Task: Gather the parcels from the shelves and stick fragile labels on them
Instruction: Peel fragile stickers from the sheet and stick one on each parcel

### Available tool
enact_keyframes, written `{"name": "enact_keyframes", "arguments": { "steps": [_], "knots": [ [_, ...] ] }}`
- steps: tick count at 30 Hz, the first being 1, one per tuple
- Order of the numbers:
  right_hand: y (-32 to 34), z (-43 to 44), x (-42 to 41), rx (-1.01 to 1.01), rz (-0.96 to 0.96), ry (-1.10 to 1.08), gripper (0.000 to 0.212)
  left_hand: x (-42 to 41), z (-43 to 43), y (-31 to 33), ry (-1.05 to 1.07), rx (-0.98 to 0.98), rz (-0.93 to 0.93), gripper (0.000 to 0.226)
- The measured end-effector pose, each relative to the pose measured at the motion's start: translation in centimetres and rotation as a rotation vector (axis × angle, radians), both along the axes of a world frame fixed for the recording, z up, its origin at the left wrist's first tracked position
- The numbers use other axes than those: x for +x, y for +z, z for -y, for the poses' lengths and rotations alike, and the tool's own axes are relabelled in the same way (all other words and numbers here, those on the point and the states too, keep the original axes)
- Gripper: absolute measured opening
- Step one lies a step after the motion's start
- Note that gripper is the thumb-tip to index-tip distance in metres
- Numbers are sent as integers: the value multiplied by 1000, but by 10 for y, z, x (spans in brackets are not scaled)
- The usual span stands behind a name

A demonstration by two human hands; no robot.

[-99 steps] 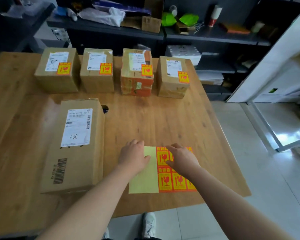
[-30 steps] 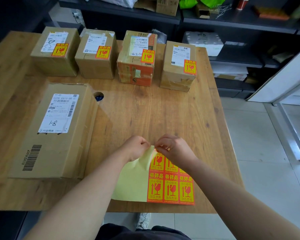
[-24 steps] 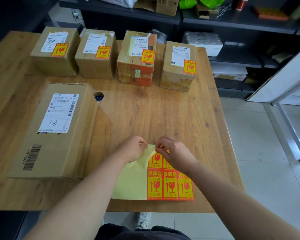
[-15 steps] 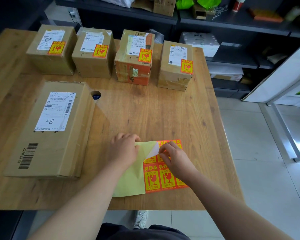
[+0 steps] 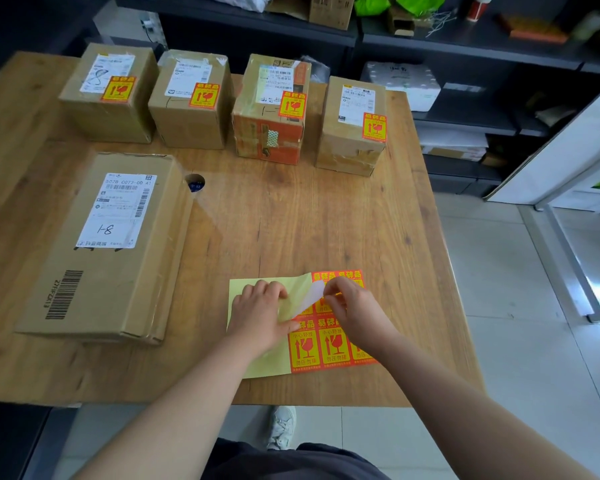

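Head cam: big parcel (image 5: 111, 244) sat unlabelled on the table (image 5: 291, 220). The label sheet (image 5: 329, 344) lay right of it, nearer me. My left hand (image 5: 260, 313) lay on the yellow backing, pinning it, nothing gripped. Right hand (image 5: 352, 306) pinched a half-peeled label (image 5: 314, 296) by its corner. Thin, floppy, sticky stuff imo, so hold just the edge w/ fingertips or it'll curl & stick to itself.

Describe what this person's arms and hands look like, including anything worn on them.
The left forearm and the right forearm are bare right up to the frame edge, with no sleeve in view. The left hand and the right hand wear no gloves. No watch, bracelet or ring shows on either.
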State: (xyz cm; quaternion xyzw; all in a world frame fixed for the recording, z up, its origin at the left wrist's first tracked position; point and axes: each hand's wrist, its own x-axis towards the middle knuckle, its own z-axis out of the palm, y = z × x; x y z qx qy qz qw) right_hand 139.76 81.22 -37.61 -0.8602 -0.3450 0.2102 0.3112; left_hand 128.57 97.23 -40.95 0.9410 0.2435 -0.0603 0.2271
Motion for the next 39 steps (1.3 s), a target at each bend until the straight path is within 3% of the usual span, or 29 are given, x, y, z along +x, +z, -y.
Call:
{"name": "enact_keyframes", "arguments": {
  "steps": [13,18,21,23,27,32,35,39],
  "knots": [
    [21,19,8,77,2,-233,6,-3,2,0,20,-38,-22,57],
    [37,14,16,33,98,-134,5,0,2,15,5,-98,-6,61],
    [45,5,17,-25,192,-33,3,2,3,35,41,-206,189,47],
    [52,-4,15,-47,250,38,4,5,3,49,25,-176,279,37],
    [63,-25,8,-4,307,88,9,7,-4,69,20,-120,311,13],
    [65,-49,-11,86,187,-110,33,-5,-18,85,297,-288,433,12],
    [65,-68,-21,75,73,-187,25,-17,-31,93,444,-406,511,14],
    [74,-95,-39,206,-178,-223,17,-34,-51,104,526,-555,577,14]
  ]
}}
